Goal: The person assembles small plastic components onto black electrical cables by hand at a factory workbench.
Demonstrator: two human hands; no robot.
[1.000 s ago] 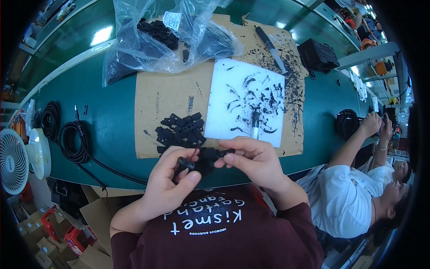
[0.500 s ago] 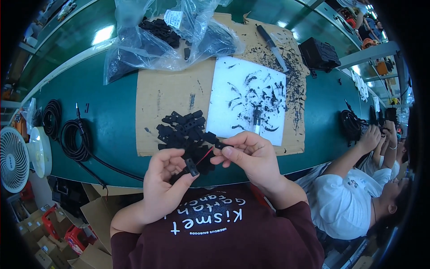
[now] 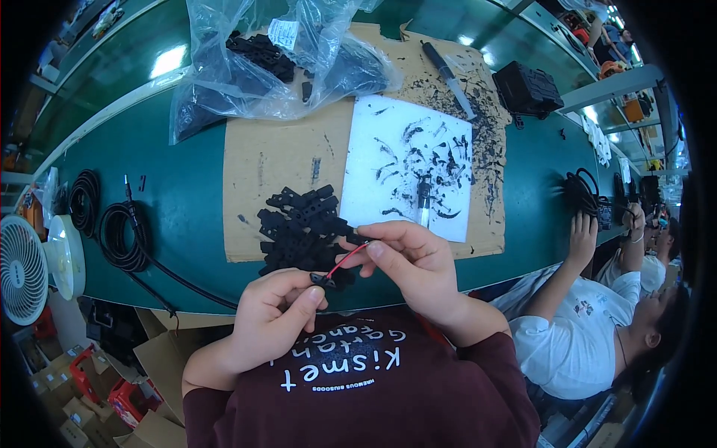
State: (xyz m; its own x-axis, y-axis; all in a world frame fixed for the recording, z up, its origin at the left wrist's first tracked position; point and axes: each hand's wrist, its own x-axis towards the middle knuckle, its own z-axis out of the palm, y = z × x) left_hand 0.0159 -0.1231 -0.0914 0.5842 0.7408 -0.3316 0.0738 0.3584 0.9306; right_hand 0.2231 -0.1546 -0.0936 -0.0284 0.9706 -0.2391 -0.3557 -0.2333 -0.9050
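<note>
My left hand [image 3: 275, 313] pinches a small black plastic part [image 3: 323, 281] between thumb and fingers. From that part a short red wire [image 3: 346, 259] runs up to my right hand [image 3: 418, 265], whose thumb and forefinger are closed on its far end. The wire is stretched almost straight between the two hands. Just beyond them, a heap of black plastic parts [image 3: 299, 224] lies on a brown cardboard sheet [image 3: 254, 168]; my hands cover its near edge. Whatever sits at the wire's tip is too small to make out.
A black-smeared white foam sheet [image 3: 366, 179] lies on the cardboard, bearing a small clear-and-black tool [image 3: 424, 200]. Behind are a plastic bag of black parts [image 3: 246, 89], a syringe-like tube [image 3: 447, 77] and a black box [image 3: 527, 89]. Coiled cables [image 3: 123, 235] lie left; a co-worker [image 3: 571, 328] sits right.
The black part in my left hand has turned and more of the red wire shows. At the right, the co-worker's hands have shifted. My view has moved slightly.
</note>
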